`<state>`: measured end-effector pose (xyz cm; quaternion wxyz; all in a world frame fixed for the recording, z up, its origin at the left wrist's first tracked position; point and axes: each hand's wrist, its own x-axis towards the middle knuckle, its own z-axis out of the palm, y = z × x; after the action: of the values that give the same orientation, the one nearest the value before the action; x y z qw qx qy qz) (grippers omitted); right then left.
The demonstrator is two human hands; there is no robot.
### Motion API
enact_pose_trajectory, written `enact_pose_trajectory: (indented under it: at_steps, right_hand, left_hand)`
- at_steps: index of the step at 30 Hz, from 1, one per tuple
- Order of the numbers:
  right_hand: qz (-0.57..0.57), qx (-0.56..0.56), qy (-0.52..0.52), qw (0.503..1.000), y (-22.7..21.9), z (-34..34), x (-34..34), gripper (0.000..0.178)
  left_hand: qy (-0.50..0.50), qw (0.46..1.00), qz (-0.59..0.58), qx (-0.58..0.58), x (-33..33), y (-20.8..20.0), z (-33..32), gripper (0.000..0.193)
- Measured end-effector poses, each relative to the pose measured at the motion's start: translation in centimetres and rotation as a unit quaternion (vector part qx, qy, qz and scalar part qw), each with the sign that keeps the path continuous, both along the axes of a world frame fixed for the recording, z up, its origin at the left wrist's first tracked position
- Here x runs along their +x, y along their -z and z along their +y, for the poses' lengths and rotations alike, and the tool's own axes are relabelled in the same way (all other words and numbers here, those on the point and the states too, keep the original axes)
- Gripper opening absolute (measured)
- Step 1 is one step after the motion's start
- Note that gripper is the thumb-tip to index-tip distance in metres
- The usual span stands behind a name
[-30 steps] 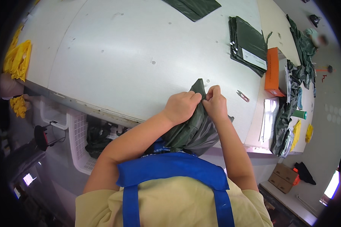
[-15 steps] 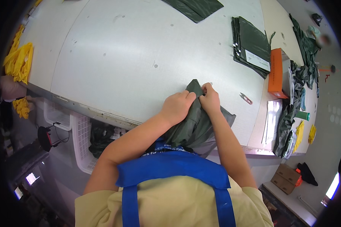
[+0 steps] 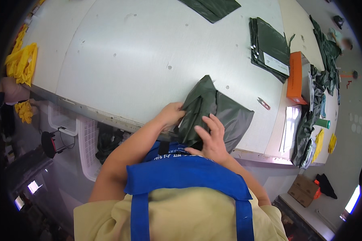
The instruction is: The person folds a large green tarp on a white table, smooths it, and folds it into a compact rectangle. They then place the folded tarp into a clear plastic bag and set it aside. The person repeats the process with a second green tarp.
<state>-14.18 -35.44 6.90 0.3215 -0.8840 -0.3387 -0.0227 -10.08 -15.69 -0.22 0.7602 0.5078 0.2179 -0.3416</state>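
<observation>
A dark green piece of shiny coated fabric (image 3: 203, 106) lies folded at the table's front edge, its pointed corner turned away from me. My left hand (image 3: 173, 114) pinches its left edge, with the fingertips partly hidden by the cloth. Over the near part of the fabric, my right hand (image 3: 213, 140) has its fingers apart and holds nothing. A pair of thread snips (image 3: 264, 103) lies on the table to the right of the fabric.
The pale table (image 3: 120, 80) carries a stack of folded dark green pieces (image 3: 271, 44), another green piece (image 3: 213, 8) at the far side and an orange box (image 3: 295, 78). Yellow fabric (image 3: 24, 64) hangs at the left, beside another person's arm. A white basket (image 3: 88, 148) stands below the edge.
My hands have come apart from the fabric's far tip and moved nearer me. The left now grips the left edge; the right has opened. The fabric has spread out flatter.
</observation>
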Motion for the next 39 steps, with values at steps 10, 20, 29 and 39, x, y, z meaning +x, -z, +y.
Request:
enact_pose_trajectory:
  at_steps: [10, 20, 29, 39]
  right_hand:
    - [-0.076, -0.046, 0.087, 0.992, 0.8, 2.6, 1.9, 0.062]
    - [0.146, -0.160, 0.003, 0.976, 1.6, 2.1, 4.9, 0.045]
    - [0.436, -0.034, -0.051, 0.898, 2.2, -0.4, 8.2, 0.031]
    - [0.111, -0.327, 0.024, 0.938, 3.3, 3.8, 4.8, 0.034]
  left_hand:
    - [0.062, 0.996, 0.013, 0.070, 0.8, -1.2, 0.3, 0.010]
    - [0.160, 0.966, -0.131, 0.158, 0.8, -4.2, 0.1, 0.014]
    - [0.116, 0.974, -0.120, 0.156, 0.5, -3.0, -0.2, 0.014]
    - [0.169, 0.951, -0.157, 0.207, 0.6, -3.2, -0.9, 0.017]
